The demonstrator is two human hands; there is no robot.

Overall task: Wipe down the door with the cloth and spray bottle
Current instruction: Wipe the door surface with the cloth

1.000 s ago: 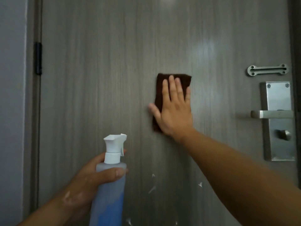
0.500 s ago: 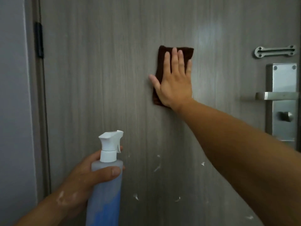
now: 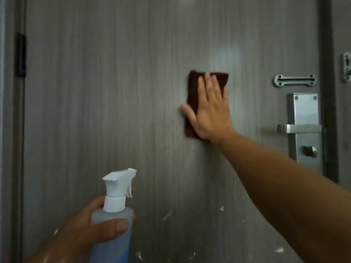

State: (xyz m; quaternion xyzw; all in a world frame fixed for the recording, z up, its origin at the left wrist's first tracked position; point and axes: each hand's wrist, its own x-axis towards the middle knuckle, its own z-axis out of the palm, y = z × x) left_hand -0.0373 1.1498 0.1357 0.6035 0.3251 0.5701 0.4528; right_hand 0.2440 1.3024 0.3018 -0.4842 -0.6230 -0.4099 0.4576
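A grey wood-grain door fills the view. My right hand presses a dark brown folded cloth flat against the door at mid-height, fingers straight and pointing up. The cloth shows above the fingertips and left of the palm. At the lower left my left hand grips a clear spray bottle with bluish liquid and a white trigger head, held upright a little off the door, nozzle toward it.
A steel lever handle on a lock plate sits right of the cloth, with a slotted metal latch plate above. A black hinge is on the left frame. Small white flecks dot the lower door.
My right hand slid the cloth up the door and then came back down and slightly right, toward the handle. The bottle stays gripped in my left hand.
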